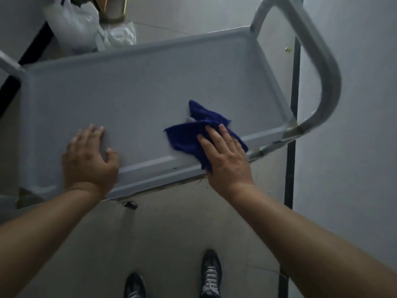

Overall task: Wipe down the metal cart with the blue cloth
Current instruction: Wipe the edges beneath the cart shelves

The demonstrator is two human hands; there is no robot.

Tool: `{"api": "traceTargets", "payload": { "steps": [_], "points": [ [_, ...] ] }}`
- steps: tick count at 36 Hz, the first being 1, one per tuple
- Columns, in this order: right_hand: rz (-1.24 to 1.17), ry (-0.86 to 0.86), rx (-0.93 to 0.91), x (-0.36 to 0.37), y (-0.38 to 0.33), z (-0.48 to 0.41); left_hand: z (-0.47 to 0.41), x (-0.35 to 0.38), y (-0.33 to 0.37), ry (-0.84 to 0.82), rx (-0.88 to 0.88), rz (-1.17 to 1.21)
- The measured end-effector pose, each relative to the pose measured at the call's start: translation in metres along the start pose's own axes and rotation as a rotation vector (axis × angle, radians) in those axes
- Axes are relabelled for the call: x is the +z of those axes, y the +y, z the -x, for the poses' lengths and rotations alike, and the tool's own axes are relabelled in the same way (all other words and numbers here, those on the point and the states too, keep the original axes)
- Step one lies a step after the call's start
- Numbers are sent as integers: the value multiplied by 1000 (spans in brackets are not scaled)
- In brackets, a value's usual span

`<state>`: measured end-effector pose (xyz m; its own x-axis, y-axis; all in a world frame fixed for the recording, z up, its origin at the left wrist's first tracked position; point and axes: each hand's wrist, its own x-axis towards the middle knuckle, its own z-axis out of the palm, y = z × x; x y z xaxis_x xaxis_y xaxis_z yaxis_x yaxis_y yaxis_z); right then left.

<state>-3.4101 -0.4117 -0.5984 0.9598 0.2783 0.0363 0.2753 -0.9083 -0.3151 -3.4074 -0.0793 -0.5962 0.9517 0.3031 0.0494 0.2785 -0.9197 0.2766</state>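
**Metal cart** (129, 100): The top shelf is a flat grey tray with a raised rim. It fills the upper half of the view and is tilted in the frame. A curved tubular handle (326, 61) rises from the shelf end at 3 o'clock.

**Blue cloth** (187, 136): The cloth lies crumpled on the shelf surface, toward 4 o'clock of the shelf and close to the near rim. One corner hangs over that rim.

**Right hand** (225, 155): The hand lies palm down on the cloth. The fingers are straight and slightly spread, pressing the cloth against the shelf; they do not curl round it.

**Left hand** (90, 155): The hand rests flat on the bare shelf at 8 o'clock, well apart from the cloth. The fingers are extended and hold nothing; the wrist crosses the near rim.

**Surroundings**: White plastic bags (79, 24) sit beyond the cart at 11 o'clock. A caster (131, 204) shows below the near rim. Two dark laced shoes (211, 274) stand on the floor at 6 o'clock.
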Motion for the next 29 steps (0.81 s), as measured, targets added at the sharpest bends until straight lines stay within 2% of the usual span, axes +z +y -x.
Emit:
{"api": "traceTargets", "payload": {
  "steps": [3,6,10,21,29],
  "points": [
    [69,-34,93,-32,64,0,2,2,2,20,-11,-3],
    [162,-144,156,-60,115,-5,5,2,4,18,-19,6],
    [212,-200,214,-76,139,-9,10,2,9,18,-44,5],
    [101,-69,334,-45,89,-10,-2,-1,0,-19,-41,-6],
    [123,-164,248,-11,-16,-15,-2,-4,-2,-50,-52,44]
  ]
}}
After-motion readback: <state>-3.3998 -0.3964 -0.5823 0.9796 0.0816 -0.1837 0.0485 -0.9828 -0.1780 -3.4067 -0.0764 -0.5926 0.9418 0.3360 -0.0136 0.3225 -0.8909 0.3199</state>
